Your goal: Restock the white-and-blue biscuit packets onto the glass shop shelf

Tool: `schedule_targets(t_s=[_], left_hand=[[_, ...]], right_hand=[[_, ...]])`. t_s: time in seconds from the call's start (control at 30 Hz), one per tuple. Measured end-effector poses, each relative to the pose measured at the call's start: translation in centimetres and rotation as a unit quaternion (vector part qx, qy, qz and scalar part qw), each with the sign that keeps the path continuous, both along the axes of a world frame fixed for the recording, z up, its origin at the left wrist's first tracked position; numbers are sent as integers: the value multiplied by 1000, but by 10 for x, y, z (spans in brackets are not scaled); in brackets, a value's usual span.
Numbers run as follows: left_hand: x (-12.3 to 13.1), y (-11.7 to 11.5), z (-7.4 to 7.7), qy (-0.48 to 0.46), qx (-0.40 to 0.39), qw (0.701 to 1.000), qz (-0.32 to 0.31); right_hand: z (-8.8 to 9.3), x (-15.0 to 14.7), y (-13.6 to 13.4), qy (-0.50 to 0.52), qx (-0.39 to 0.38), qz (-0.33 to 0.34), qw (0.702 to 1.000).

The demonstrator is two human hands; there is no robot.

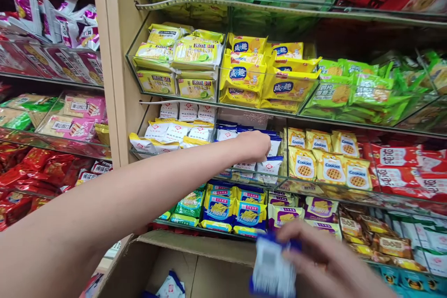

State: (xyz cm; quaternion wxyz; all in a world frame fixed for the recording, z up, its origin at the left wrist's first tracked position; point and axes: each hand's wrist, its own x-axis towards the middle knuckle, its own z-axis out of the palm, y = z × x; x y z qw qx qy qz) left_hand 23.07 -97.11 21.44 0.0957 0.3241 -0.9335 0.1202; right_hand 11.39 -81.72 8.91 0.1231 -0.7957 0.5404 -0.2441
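My left hand (256,144) reaches into a clear shelf compartment of white snack packets with blue ends (268,166). Its fingers are curled down among the packets, and their tips are hidden, so I cannot make out what they hold. Lower down, my right hand (324,253) pinches a white snack packet with blue ends (273,265) by its upper edge; both are blurred by motion. That packet is above an open cardboard box (206,265), where another white and blue packet (171,285) lies at the bottom.
White and yellow packets (172,131) fill the compartment to the left, and yellow cookie packets (331,163) the one to the right. Lemon biscuits (197,51) stand on the shelf above. Below are blue and yellow packets (218,207). A wooden upright (115,56) divides the shelving.
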Motion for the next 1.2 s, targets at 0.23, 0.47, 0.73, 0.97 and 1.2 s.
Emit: schedule_targets(t_s=[0.23,0.47,0.73,0.97,1.2], left_hand=[[-1,0,7,-16,10,1000,-1],[1,1,9,-13,11,999,39],[5,-1,8,-4,20,1000,13],[9,-1,-1,109,-43,992,-41],[21,11,2,190,-50,978,-77]], right_hand=[[94,-44,-76,-177,-230,-12,957],[86,-37,-106,-113,-263,-37,957],[92,-33,-96,7,-271,-40,962],[88,-34,-71,-120,-373,-138,910],[31,-30,-72,87,-567,-4,819]])
